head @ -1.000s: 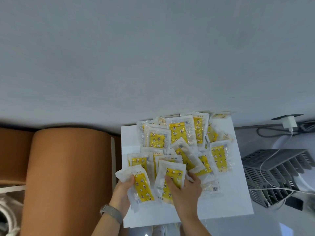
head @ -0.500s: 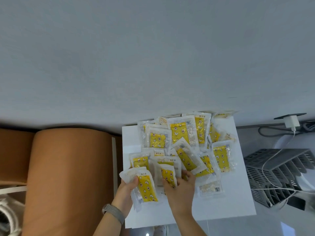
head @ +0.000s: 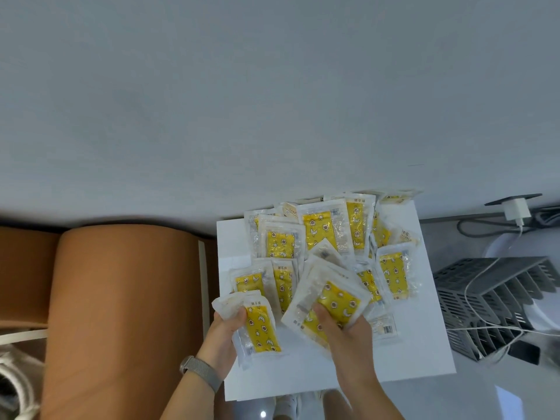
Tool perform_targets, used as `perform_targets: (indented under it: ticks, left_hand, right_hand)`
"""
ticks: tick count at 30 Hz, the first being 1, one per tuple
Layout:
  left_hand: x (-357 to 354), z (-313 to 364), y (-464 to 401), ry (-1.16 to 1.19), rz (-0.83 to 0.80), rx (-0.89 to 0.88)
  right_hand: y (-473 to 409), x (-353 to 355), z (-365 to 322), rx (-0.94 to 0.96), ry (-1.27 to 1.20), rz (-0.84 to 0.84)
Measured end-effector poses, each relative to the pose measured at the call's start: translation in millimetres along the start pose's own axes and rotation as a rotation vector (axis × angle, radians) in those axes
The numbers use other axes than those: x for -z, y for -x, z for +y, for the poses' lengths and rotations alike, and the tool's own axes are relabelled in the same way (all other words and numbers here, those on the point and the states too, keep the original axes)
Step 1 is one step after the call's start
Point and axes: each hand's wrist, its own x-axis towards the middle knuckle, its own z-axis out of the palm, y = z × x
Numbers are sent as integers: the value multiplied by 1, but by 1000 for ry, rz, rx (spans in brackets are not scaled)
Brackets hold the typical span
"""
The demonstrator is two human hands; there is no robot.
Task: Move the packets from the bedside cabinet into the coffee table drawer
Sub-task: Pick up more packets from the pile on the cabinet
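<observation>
Several clear packets with yellow patterned contents (head: 318, 231) lie spread over the white bedside cabinet top (head: 424, 344). My left hand (head: 224, 331) grips a small stack of packets (head: 260, 327) at the cabinet's left front. My right hand (head: 345, 331) holds another packet (head: 336, 298), lifted and tilted above the pile, with the thumb on its yellow face. The coffee table drawer is not in view.
A brown padded headboard (head: 121, 313) stands left of the cabinet. A grey slatted rack (head: 497, 301) with white cables sits on the floor at the right, and a white charger (head: 515, 212) is plugged in by the wall. A grey wall fills the upper view.
My right hand has picked a packet up off the pile and raised it, tilted. My left hand keeps its stack in the same place.
</observation>
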Motion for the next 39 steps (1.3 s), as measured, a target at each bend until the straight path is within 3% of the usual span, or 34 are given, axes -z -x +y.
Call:
perform_targets:
  ticks: [12, 17, 24, 28, 32, 39]
  left_hand:
    - [-29, 45, 66, -23, -16, -119]
    - [-69, 75, 136, -169, -75, -149]
    - [-162, 84, 238, -456, -226, -219]
    - [-233, 64, 296, -653, -406, -261]
    - [-296, 18, 352, -822, -570, -274]
    - [-365, -124, 448, -1066, -805, -209]
  right_hand:
    - [40, 39, -43, 11, -353, -61]
    - [101, 68, -77, -17, -457, -40]
    - [209, 135, -125, 158, -564, 14]
    - [278, 196, -139, 264, -660, 104]
    - [336, 271, -121, 269, -732, 305]
    - [456, 397, -19, 278, -914, 618]
